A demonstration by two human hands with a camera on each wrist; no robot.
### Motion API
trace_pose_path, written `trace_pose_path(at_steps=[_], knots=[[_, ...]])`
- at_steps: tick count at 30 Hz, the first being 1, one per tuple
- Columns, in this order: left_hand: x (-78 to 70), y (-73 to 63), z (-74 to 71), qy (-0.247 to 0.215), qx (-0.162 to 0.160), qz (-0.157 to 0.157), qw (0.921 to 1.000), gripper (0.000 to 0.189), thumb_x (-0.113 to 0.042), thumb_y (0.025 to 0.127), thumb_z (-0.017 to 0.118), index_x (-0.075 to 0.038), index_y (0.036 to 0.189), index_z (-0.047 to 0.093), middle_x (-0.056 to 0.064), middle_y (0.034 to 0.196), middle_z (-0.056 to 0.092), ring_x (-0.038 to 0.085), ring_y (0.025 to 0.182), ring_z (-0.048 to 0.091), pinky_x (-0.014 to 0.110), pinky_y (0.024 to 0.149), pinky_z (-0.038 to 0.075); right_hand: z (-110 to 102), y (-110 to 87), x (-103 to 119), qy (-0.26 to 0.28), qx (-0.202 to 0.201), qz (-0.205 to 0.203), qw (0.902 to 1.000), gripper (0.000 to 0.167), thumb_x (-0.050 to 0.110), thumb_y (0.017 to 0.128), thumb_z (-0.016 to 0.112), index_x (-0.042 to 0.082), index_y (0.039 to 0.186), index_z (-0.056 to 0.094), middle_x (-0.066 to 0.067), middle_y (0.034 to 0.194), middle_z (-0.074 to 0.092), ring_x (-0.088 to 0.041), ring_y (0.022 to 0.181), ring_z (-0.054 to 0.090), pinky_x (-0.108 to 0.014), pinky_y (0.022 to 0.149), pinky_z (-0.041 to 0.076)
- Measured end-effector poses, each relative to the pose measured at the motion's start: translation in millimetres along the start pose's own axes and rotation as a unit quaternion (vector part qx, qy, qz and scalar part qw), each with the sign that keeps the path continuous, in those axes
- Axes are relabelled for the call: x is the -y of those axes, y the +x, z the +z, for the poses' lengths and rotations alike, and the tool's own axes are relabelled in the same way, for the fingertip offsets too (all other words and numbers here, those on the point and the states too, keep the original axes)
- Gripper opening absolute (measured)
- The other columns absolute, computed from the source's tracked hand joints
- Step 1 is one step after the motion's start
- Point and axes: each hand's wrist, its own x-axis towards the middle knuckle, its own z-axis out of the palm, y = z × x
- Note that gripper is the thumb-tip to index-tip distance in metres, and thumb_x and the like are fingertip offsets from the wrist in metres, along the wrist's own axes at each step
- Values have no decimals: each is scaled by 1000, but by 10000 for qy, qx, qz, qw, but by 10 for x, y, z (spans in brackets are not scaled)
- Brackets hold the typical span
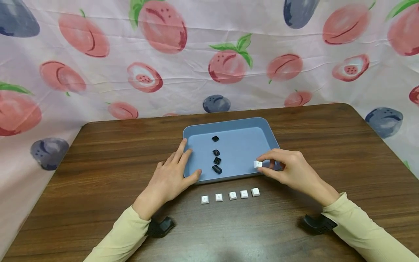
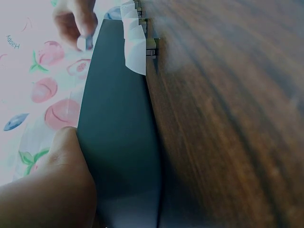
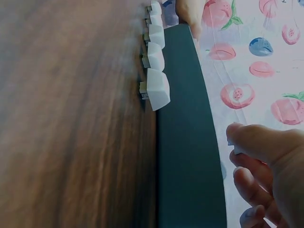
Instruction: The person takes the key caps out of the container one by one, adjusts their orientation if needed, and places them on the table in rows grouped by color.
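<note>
Between thumb and forefinger, my right hand [image 1: 292, 171] pinches a white keycap [image 1: 258, 164] above the right front part of a blue tray [image 1: 242, 145]. The right wrist view shows that keycap mostly hidden by the thumb. My left hand [image 1: 173, 171] rests on the tray's left edge, fingers spread, with the thumb over the front rim. Inside the tray lie several black keycaps [image 1: 217, 160] in a rough column left of centre. In front of the tray, several white keycaps [image 1: 232, 195] stand in a row on the table; the wrist views show switches under them.
The brown wooden table [image 1: 124, 156] reaches out on both sides of the tray. Behind it hangs a fruit-print cloth [image 1: 196, 43]. A black wrist device sits below each sleeve, the left device [image 1: 160, 227] and the right device [image 1: 317, 223] near the tabletop.
</note>
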Motion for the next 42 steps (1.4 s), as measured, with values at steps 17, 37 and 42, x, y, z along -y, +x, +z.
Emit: trace_pose_path(at_steps=[17, 37, 42], knots=[[10, -27, 0, -27, 15, 40, 10000, 78, -57, 99, 52, -10, 159, 34, 5, 173, 3, 39, 148, 38, 67, 99, 38, -114, -400, 108, -164, 711, 227, 9971, 32, 8, 70, 92, 23, 96, 78, 20, 80, 64, 4, 64, 51, -9, 56, 38], [35, -50, 21, -101, -99, 82, 9999, 85, -61, 99, 50, -11, 163, 23, 3, 173, 4, 39, 147, 38, 68, 102, 36, -64, -472, 141, -466, 1199, 766, 9887, 27, 19, 76, 91, 27, 97, 77, 23, 76, 61, 8, 67, 53, -13, 57, 40], [32, -50, 18, -107, -78, 75, 9999, 85, -61, 98, 50, -12, 163, 24, 2, 173, 3, 41, 147, 39, 67, 102, 37, -95, -455, 154, -481, 1082, 643, 9909, 32, 21, 73, 92, 26, 100, 77, 21, 78, 63, 6, 69, 55, -13, 58, 41]])
